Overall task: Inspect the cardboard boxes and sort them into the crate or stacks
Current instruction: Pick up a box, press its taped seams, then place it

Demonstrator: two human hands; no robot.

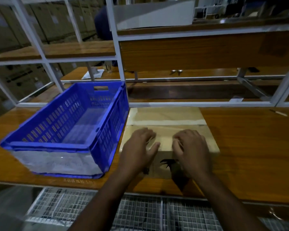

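Over on the left sits the blue crate [65,130], with nothing in it that I can see, its near wall wrapped in something pale, and its right side just beside the cardboard box [167,130] on the wooden desk [250,147]. That closeness is the first worry: if the box gets lifted or slid leftward without rising enough, its corner looks likely to catch the crate's rim and shove the crate along the desk. The left hand [138,147] lies on the box top near its front edge, fingers spread and fairly straight, pressing down, not gripping. The right hand [190,147] rests next to it with fingers curled at the knuckles; whether it pinches a flap or tape edge I cannot tell, as the fingertips are tucked under. With both hands bunched at the front centre and neither under the box, a lift from here could tip the far end down or let the box slip free. The box's front face hangs close to the desk edge, so a pull toward the person might drag it off onto the wire mesh [140,212] below. The dim light may also hide damage during inspection.
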